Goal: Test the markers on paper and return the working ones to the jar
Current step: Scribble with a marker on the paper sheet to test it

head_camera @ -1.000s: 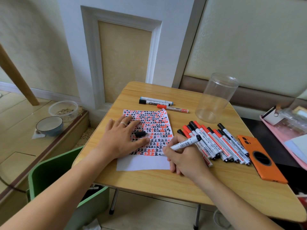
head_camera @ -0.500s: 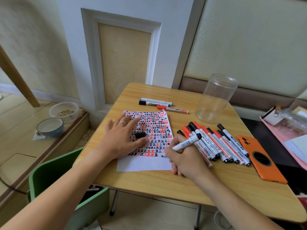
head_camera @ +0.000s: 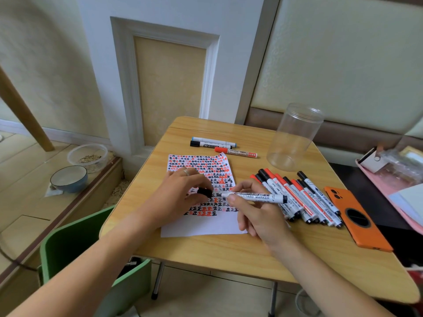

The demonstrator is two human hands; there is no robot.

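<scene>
Two hands met at frame centre over the paper: the left hand pinched a black cap, the right hand gripped a white marker lying level, tip toward the cap. The empty jar stood upper right, above the row of markers on the table.

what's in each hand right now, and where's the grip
Right hand holds a marker by the barrel near its tip. Left hand pinches the black cap in its fingertips.
</scene>
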